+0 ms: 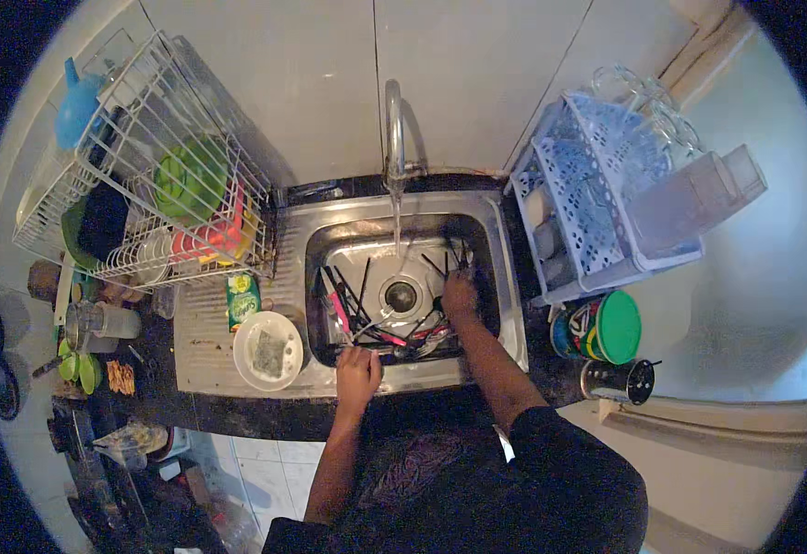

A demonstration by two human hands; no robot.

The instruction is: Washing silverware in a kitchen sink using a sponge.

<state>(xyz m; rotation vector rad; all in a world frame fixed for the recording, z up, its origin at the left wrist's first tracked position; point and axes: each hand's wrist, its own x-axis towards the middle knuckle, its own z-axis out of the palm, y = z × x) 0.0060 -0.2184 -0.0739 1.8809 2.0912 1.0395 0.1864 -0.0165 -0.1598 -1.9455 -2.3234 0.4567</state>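
Note:
Water runs from a chrome faucet [394, 131] into a stainless steel sink [511, 305]. Several pieces of cutlery lie scattered in the basin around the drain strainer [402, 296], many with black handles. A pink-handled piece of cutlery [338, 311] leans at the basin's left side. At the right side of the basin, my right hand [460, 298] reaches down among dark-handled cutlery; its fingers are mostly hidden. My left hand [358, 374] is at the front rim with its fingers curled near the cutlery, and whether it holds anything is unclear.
On the ribbed drainboard [202, 318] are a white bowl [242, 367] with a scouring pad in it and a green-yellow packet [242, 301]. A white wire dish rack [188, 277] stands left. To the right are a blue plastic rack [611, 277] and a green-lidded tub [618, 327].

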